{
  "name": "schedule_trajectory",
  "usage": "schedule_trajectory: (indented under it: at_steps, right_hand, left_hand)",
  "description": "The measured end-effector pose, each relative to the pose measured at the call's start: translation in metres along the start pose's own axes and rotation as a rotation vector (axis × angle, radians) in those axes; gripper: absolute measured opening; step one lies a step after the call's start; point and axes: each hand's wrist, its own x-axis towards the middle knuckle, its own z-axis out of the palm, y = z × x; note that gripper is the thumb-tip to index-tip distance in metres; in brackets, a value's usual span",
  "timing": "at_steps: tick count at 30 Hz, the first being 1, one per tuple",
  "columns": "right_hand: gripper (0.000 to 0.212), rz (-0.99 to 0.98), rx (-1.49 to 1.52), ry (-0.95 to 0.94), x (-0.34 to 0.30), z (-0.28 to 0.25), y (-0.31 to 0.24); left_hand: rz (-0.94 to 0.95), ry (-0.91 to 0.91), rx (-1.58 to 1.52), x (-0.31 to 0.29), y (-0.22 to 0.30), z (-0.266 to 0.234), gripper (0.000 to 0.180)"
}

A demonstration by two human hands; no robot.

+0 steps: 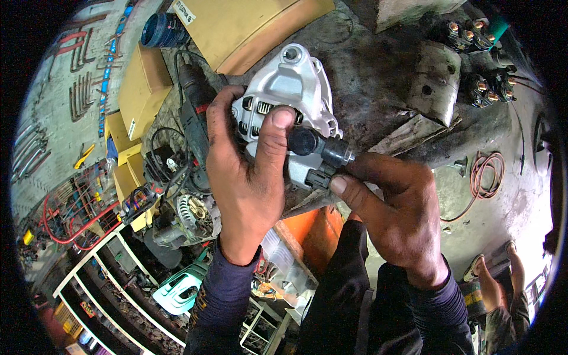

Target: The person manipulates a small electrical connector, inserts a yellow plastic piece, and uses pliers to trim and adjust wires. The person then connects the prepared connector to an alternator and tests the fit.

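A silver alternator point(299, 83) stands tilted over the dark workbench, its mounting ear with a bolt hole upward. Wrapped round its left side, my left hand point(248, 160) is closed on it, the thumb pressed over the vented housing. On the near side of the alternator sit a round black cap point(304, 141) and a black fitting point(336, 152) with a bright tip. My right hand point(393, 207) is closed in a pinch at a black plastic connector point(319, 178) below that fitting. The fingertips partly hide what they grip.
Cardboard boxes point(248, 29) stand behind on the greasy bench point(378, 77). At left lie a dark power tool point(195, 97) with a cable and another alternator point(192, 216). A coiled hose point(487, 177) lies on the floor at right. Another person's legs point(488, 284) show lower right.
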Motion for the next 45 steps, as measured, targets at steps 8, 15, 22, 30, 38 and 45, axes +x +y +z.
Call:
schedule_trajectory:
  at_steps: [8,15,22,30,38,45]
  right_hand:
    - [0.017,-0.076,-0.12,0.019,0.003,0.006,-0.004]
    - [0.02,0.011,-0.081,-0.088,0.008,-0.005,-0.011]
    - [0.023,-0.113,0.088,-0.114,0.007,-0.017,0.021]
    - [0.017,-0.031,0.118,-0.163,0.012,-0.017,0.011]
    - [0.016,-0.088,0.133,-0.159,0.014,-0.02,0.014]
    - [0.021,-0.053,0.108,-0.185,0.015,-0.021,0.014]
  left_hand:
    - [0.081,-0.017,0.072,0.001,-0.003,0.0,0.065]
    - [0.018,0.011,0.06,0.0,-0.003,0.003,0.059]
    - [-0.069,0.018,-0.07,-0.002,0.003,0.007,0.056]
    - [-0.075,0.021,-0.036,-0.003,0.003,0.006,0.055]
    - [-0.066,0.016,0.007,-0.002,0.003,0.005,0.058]
    - [-0.073,0.031,0.008,-0.003,0.004,0.006,0.06]
